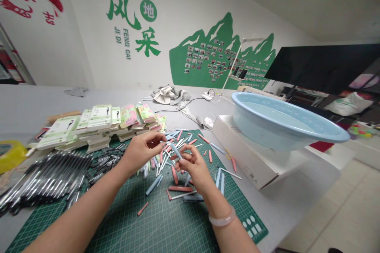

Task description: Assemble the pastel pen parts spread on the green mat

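My right hand, with a pale bracelet at the wrist, grips a light blue pen barrel between thumb and fingers, tilted up to the left. Close to the barrel's upper end, my left hand is closed in a pinch; what sits in its fingertips is too small to make out. Beneath both hands, loose pink and blue pen parts and white refills lie scattered on a green cutting mat. A red barrel lies just below the right hand, and a blue barrel rests to its left.
Many black pens lie in rows at left, beside a roll of yellow tape. Stacked small boxes stand behind them. To the right, a blue basin sits on a white carton. Cloth gloves lie at the back.
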### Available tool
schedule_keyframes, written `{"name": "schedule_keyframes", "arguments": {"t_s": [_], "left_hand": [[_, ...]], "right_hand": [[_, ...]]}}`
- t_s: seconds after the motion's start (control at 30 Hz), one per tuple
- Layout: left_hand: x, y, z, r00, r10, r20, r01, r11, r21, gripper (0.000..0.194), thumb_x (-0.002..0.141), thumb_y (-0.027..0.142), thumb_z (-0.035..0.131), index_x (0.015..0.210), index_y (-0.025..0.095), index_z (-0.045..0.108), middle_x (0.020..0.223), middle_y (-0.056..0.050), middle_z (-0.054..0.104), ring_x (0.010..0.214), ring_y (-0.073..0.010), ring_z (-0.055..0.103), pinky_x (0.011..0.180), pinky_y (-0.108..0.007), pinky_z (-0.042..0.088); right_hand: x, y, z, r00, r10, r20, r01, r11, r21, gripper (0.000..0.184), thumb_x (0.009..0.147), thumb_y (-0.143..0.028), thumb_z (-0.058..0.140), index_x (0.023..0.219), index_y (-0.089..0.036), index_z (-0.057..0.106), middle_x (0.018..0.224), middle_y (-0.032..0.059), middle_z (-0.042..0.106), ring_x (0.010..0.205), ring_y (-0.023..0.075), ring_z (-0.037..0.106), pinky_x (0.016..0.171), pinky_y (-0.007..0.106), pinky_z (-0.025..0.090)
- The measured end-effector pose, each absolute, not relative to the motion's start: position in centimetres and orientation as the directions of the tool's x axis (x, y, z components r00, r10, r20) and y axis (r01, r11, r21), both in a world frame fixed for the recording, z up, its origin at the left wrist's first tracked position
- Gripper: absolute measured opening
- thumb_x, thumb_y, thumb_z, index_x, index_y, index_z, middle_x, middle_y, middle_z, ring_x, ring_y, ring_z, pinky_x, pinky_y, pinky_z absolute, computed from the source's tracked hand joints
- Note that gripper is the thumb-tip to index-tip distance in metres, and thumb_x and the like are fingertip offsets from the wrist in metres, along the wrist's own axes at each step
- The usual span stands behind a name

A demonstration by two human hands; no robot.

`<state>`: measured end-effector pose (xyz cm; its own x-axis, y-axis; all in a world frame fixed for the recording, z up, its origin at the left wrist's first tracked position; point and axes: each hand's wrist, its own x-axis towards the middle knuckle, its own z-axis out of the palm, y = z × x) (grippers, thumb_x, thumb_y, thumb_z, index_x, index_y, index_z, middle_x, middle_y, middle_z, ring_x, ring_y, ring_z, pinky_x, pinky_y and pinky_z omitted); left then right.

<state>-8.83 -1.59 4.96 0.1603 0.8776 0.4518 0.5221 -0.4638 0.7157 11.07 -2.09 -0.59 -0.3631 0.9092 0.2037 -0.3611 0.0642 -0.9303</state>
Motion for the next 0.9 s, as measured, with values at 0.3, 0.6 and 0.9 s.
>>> {"name": "schedule_keyframes", "arguments": {"t_s": [0.3,0.6,0.9], "left_hand": [[-8.8,-1.9,5.8,0.317,0.836,0.448,0.604,-0.542,0.584,0.016,0.078,0.029,0.056,0.087,0.023,0.068,0.082,-0.001,0.068,0.072,-0.0145,0.061,0.065,-0.023,0.046],[-8.5,-2.1,5.5,0.316,0.802,0.507,0.655,-0.571,0.495,0.015,0.079,0.033,0.057,0.083,0.023,0.067,0.079,0.0,0.068,0.072,-0.0142,0.06,0.067,-0.023,0.043],[-6.2,-2.4,4.9,0.237,0.88,0.411,0.518,-0.472,0.713,0.017,0.08,0.031,0.053,0.089,0.021,0.063,0.083,-0.002,0.067,0.075,-0.015,0.061,0.063,-0.022,0.047]], "right_hand": [[10.9,-2.1,-0.6,-0.313,0.931,0.186,-0.253,0.107,-0.962,0.019,0.074,-0.016,0.06,0.091,-0.02,0.052,0.084,0.0032,0.068,0.064,0.0138,0.062,0.06,0.025,0.047],[10.3,-2.4,-1.0,-0.374,0.914,0.159,-0.348,0.021,-0.937,0.021,0.072,-0.022,0.065,0.091,-0.02,0.054,0.084,0.0035,0.069,0.065,0.0153,0.065,0.064,0.03,0.051],[10.4,-3.0,-0.4,-0.468,0.882,0.057,-0.464,-0.19,-0.865,0.03,0.069,-0.03,0.07,0.095,-0.014,0.064,0.086,0.0076,0.07,0.082,0.0189,0.066,0.083,0.037,0.049]]}}
